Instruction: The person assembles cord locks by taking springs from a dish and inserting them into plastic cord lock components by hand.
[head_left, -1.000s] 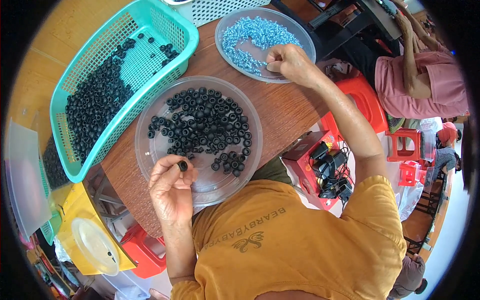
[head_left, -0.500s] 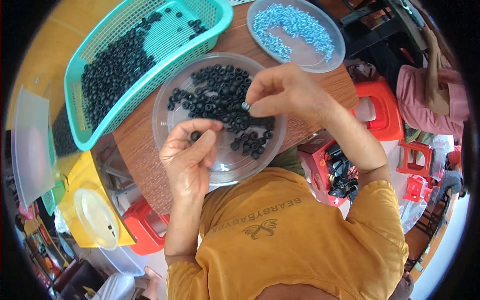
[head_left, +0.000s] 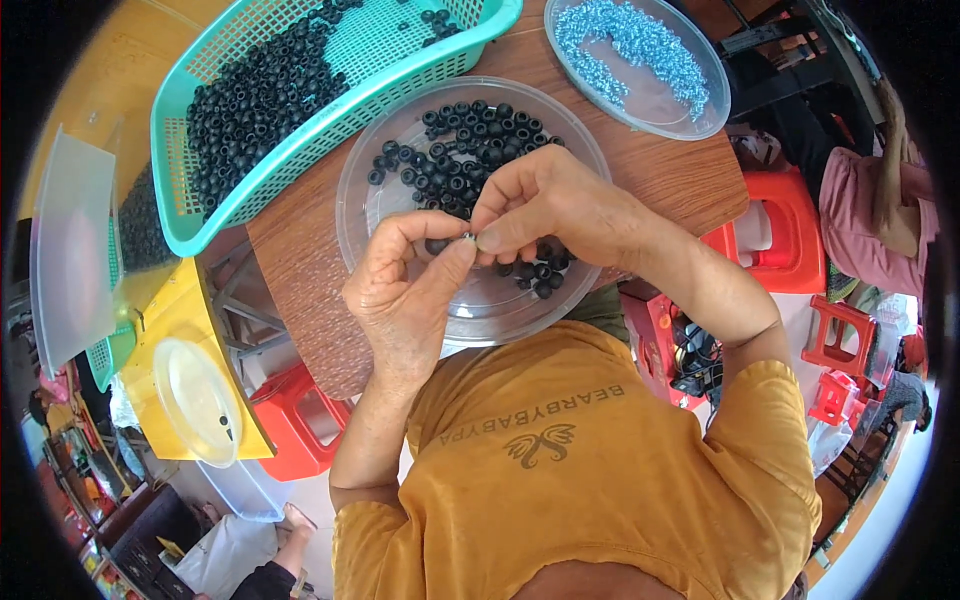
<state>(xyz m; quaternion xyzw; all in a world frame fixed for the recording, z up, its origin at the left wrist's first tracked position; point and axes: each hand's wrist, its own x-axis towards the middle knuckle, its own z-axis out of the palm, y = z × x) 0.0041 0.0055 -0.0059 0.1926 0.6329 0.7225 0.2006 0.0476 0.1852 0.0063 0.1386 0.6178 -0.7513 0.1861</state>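
Over the round clear plastic tray (head_left: pixel 352 205), my two hands meet at the fingertips. A small shiny silvery piece (head_left: pixel 468 236) shows where they touch. My right hand (head_left: pixel 560 210) is closed in a pinch on that piece. My left hand (head_left: pixel 410 285) is closed too, thumb and index finger pressed together at the same spot. In the gap behind those fingertips shows a black bead (head_left: pixel 436 246), which seems held by the left hand. Loose black round beads (head_left: pixel 490 130) with holes lie in the tray around and beneath my hands, which hide some of them.
A green plastic basket (head_left: pixel 300 135) of black beads stands at the far left of the wooden table (head_left: pixel 300 290). At the far right a clear oval tray (head_left: pixel 640 105) holds small shiny blue pieces. Red stools (head_left: pixel 790 235) and a seated person (head_left: pixel 870 210) are to the right.
My right hand has moved left and nearer, bringing the small silvery piece to my left fingertips. The hands were apart before. The view has shifted, so the trays and basket appear farther right.
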